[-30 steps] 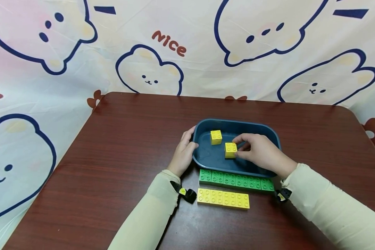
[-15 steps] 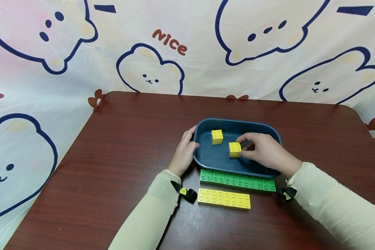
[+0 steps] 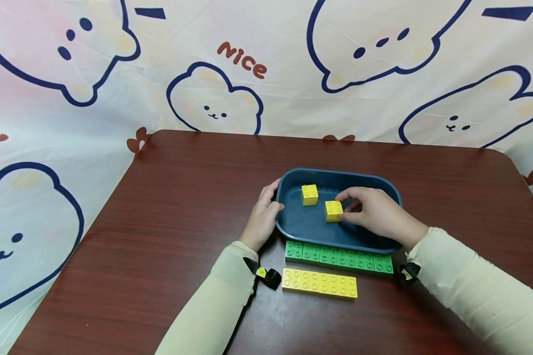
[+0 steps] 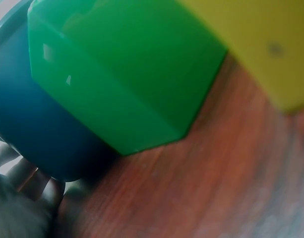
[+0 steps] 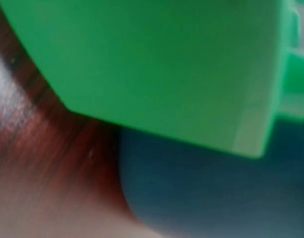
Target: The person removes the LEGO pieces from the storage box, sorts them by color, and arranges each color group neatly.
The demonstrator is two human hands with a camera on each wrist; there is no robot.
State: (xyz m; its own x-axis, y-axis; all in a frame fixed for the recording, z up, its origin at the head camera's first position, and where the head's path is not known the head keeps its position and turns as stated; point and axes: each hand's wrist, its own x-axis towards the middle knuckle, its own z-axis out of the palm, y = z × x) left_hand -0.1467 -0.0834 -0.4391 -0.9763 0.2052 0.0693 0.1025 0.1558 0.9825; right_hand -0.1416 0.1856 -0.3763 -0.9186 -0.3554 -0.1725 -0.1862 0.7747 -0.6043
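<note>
A dark blue tray (image 3: 299, 224) lies on the table, and my left hand (image 3: 262, 217) grips its left end with the thumb over the rim. Inside it, my right hand (image 3: 375, 209) pinches a square yellow toy brick (image 3: 333, 212) between thumb and fingers. A second yellow brick (image 3: 310, 195) sits farther back and to the left in the tray, untouched. The left wrist view shows the fingers (image 4: 35, 183) against the tray's outer wall. My right hand is out of the right wrist view, where a green brick (image 5: 166, 69) blocks much of the scene.
Along the tray's near side runs a row of green bricks (image 3: 337, 257). A shorter row of yellow bricks (image 3: 320, 283) lies in front of it. Brown tabletop (image 3: 195, 197) surrounds them, with a patterned cloth (image 3: 284, 108) hanging behind.
The right hand and its pinched yellow brick have shifted slightly to the right within the tray. The left hand keeps its grip on the tray, and the brick rows stay in place.
</note>
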